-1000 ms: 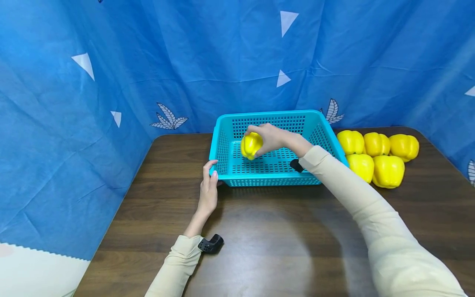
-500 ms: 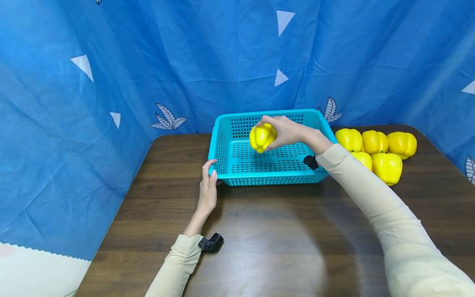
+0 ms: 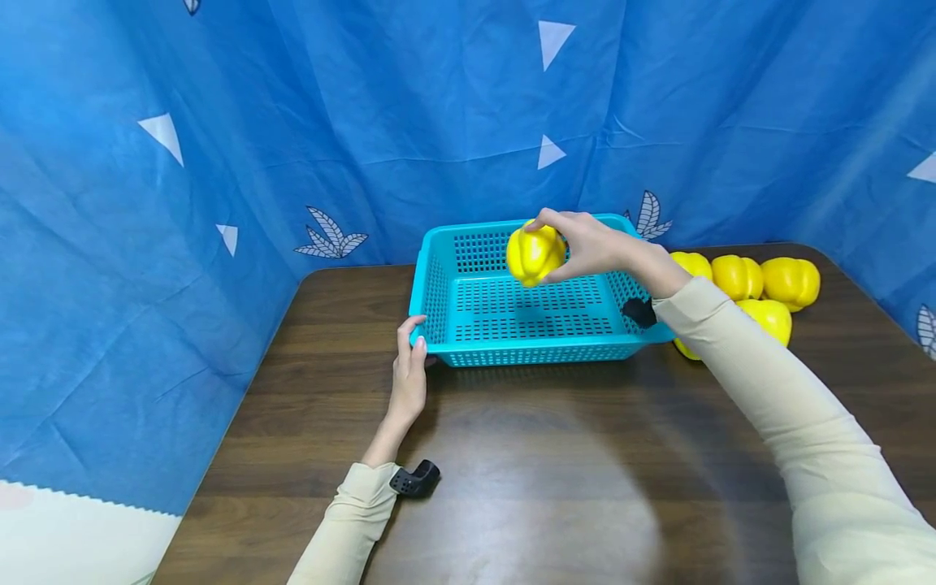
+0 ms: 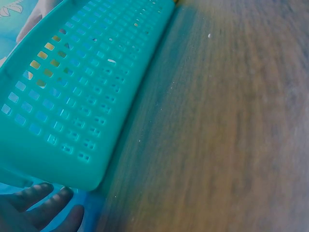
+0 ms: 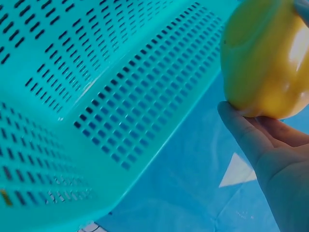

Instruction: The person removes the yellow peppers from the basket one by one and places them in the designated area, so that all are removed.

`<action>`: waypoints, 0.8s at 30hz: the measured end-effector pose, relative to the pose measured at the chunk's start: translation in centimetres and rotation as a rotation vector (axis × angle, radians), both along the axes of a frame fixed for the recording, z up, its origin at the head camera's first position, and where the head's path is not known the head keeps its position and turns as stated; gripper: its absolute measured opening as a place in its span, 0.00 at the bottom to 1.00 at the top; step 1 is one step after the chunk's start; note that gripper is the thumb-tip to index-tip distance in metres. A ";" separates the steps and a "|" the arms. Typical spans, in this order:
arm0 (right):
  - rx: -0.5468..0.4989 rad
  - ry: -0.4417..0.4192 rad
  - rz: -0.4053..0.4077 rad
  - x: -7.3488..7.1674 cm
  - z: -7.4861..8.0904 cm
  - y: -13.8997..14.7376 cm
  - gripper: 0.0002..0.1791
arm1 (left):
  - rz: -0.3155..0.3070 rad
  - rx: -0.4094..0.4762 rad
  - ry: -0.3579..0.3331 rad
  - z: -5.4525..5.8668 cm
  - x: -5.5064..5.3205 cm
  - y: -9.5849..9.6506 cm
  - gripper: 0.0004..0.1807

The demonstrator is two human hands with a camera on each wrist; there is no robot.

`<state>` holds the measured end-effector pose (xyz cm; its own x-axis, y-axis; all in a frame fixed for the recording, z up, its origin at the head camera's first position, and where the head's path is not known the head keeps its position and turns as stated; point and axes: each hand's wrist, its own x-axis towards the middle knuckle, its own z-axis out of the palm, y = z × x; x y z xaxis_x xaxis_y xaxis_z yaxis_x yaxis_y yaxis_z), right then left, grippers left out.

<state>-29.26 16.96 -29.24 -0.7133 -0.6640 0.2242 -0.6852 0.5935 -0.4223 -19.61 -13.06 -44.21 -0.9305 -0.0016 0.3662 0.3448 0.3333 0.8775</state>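
A yellow bell pepper [image 3: 536, 255] is gripped between the thumb and fingers of my right hand [image 3: 588, 245], raised above the turquoise basket [image 3: 541, 356]. The right wrist view shows the same bell pepper [image 5: 265, 63] from close by, with part of it cut off by the frame edge. At the basket's near left corner, my left hand [image 3: 409, 378] holds the rim with its fingers and thumb. In the left wrist view its fingers [image 4: 50, 205] appear beside the basket's corner. The visible basket floor bears no pepper.
Several more yellow bell peppers [image 3: 791, 283] lie grouped on the wooden table [image 3: 526, 455] right of the basket, some partly hidden by my right sleeve [image 3: 760, 382]. A blue curtain [image 3: 439, 122] hangs behind and to the left of the table.
My right hand has lifted the bell pepper from low inside the basket, up and to the right. The left hand and the basket have stayed put.
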 end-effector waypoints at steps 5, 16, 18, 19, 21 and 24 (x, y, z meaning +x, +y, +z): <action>-0.017 0.021 -0.016 0.5 0.1 1.1 0.36 | 0.001 -0.013 0.007 0.1 0.2 0.0 0.23; -0.030 0.062 -0.057 2.0 -0.1 4.3 0.38 | 0.008 -0.020 0.009 0.2 0.1 0.1 0.24; -0.031 0.072 -0.074 2.2 -0.2 5.0 0.39 | 0.006 -0.023 0.005 0.2 0.1 0.1 0.24; -0.035 0.077 -0.081 2.4 -0.3 5.2 0.39 | 0.006 -0.021 0.005 0.1 0.1 0.1 0.24; -0.052 0.076 -0.090 2.7 -0.5 5.8 0.40 | 0.006 -0.022 0.006 0.1 0.1 0.0 0.24; -0.083 0.081 -0.101 3.1 -0.7 6.5 0.41 | 0.000 -0.017 0.005 0.0 0.2 0.0 0.23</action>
